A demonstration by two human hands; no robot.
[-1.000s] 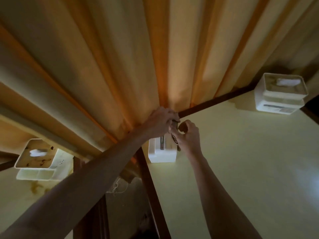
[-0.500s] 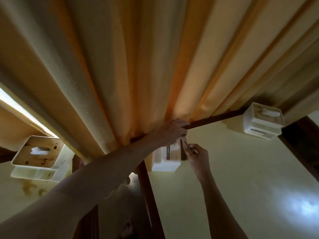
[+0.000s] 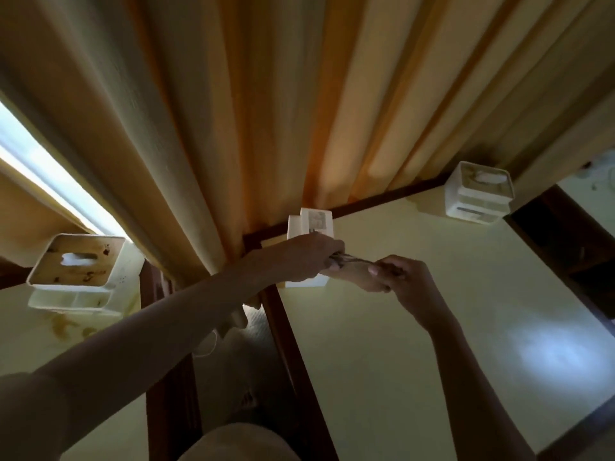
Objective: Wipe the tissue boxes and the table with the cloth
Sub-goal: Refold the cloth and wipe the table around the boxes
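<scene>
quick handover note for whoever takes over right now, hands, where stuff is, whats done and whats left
Left hand and right hand both grip a small flat thing, too blurred to name, above the middle white box.
Stained tissue box stands on the left table; its stains are still there.
Clean-looking tissue box stands at the far right corner of the main table.
No cloth identifiable; wiping appears undone.
</scene>
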